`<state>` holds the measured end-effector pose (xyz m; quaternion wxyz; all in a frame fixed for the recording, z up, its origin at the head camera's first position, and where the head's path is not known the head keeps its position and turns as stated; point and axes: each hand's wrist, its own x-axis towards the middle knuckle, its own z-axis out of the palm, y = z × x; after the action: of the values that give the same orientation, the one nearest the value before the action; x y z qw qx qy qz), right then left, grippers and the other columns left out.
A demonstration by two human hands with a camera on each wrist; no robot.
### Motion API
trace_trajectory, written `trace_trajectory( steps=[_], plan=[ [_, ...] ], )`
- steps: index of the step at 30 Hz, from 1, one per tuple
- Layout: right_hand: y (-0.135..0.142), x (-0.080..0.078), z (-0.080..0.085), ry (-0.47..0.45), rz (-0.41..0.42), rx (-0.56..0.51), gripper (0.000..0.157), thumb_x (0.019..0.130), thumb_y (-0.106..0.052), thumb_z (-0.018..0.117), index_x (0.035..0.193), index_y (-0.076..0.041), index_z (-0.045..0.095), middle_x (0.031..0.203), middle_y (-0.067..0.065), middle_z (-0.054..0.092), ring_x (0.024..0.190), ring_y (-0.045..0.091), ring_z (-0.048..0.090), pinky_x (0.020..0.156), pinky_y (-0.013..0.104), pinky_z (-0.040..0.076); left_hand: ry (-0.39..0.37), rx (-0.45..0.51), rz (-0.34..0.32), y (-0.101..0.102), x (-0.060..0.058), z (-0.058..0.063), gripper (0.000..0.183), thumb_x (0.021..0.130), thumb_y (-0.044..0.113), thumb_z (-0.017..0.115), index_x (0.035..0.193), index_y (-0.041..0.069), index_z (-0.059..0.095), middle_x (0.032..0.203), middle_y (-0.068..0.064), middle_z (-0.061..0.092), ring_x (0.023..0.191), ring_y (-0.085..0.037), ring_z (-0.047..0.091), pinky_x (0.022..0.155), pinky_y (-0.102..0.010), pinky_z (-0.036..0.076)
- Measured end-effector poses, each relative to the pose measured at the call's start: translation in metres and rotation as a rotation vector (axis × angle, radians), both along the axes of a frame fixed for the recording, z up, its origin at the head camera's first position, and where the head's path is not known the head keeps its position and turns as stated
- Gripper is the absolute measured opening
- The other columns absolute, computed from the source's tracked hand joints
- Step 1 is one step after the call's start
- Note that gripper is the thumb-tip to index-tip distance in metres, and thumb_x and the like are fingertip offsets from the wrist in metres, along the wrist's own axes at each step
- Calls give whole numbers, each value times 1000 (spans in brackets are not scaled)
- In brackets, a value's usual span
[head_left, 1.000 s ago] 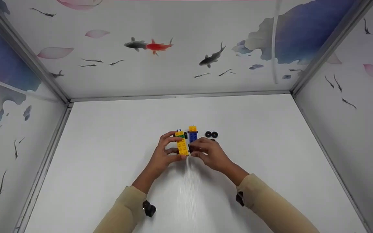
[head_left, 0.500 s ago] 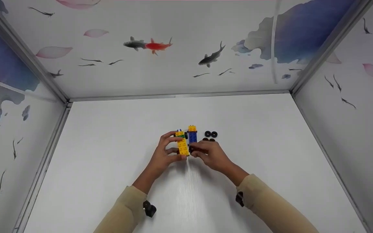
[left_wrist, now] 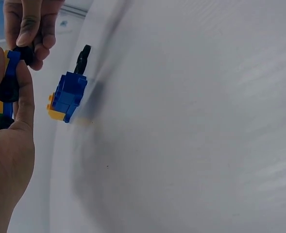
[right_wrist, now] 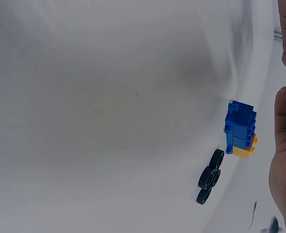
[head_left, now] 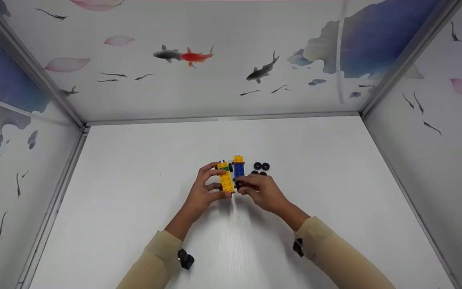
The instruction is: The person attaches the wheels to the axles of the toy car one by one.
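Observation:
My left hand [head_left: 199,197] grips a toy brick car [head_left: 226,182], yellow studs on top, blue underneath, with a green piece and a black wheel near its far end. The car is raised off the table in the left wrist view. At the car's near right side, the fingertips of my right hand [head_left: 266,196] pinch a small black wheel [left_wrist: 25,54] against its edge. Just beyond the hands stands a second brick build [head_left: 238,167], blue with a yellow end. Fingers partly cover the held wheel and the car's underside.
Several loose black wheels [right_wrist: 208,178] lie close together on the white table [head_left: 134,216], right of the blue build. Printed walls [head_left: 231,100] with fish and petals enclose the table at the back and both sides.
My right hand has shifted slightly, uncovering more of the loose wheels behind it. The left hand keeps its grip on the car in nearly the same place.

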<state>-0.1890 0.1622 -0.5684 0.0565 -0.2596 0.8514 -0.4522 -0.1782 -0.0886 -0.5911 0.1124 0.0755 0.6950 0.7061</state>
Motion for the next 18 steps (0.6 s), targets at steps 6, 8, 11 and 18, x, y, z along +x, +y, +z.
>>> trace_trajectory(
  steps=[6, 8, 11, 18],
  plan=[
    [0, 1, 0, 8, 8, 11, 37, 103, -14, 78, 138, -4, 76, 118, 10, 81, 107, 22, 78, 98, 35, 67, 10, -2, 4, 2, 1, 0, 60, 93, 16, 91, 147, 21, 64, 177, 4, 25, 113, -31, 71, 95, -27, 64],
    [0, 1, 0, 9, 9, 12, 37, 103, -14, 77, 138, -4, 76, 119, 10, 81, 107, 22, 78, 98, 34, 66, 13, -9, 7, 3, 1, 0, 59, 93, 16, 91, 146, 21, 65, 177, 3, 25, 113, -31, 71, 94, -26, 64],
    [-1, 1, 1, 10, 10, 11, 37, 102, -13, 77, 139, -4, 76, 117, 10, 81, 106, 21, 77, 98, 35, 67, 15, -15, 4, 3, 0, 2, 59, 93, 17, 91, 146, 22, 65, 177, 3, 25, 113, -31, 71, 95, -27, 64],
    [-3, 2, 4, 21, 22, 33, 34, 104, -12, 75, 137, -5, 77, 110, 8, 79, 93, 13, 70, 89, 27, 66, 9, -34, -16, 1, -2, 7, 58, 91, 13, 92, 142, 23, 66, 175, 4, 26, 115, -32, 72, 97, -28, 65]
  ],
)
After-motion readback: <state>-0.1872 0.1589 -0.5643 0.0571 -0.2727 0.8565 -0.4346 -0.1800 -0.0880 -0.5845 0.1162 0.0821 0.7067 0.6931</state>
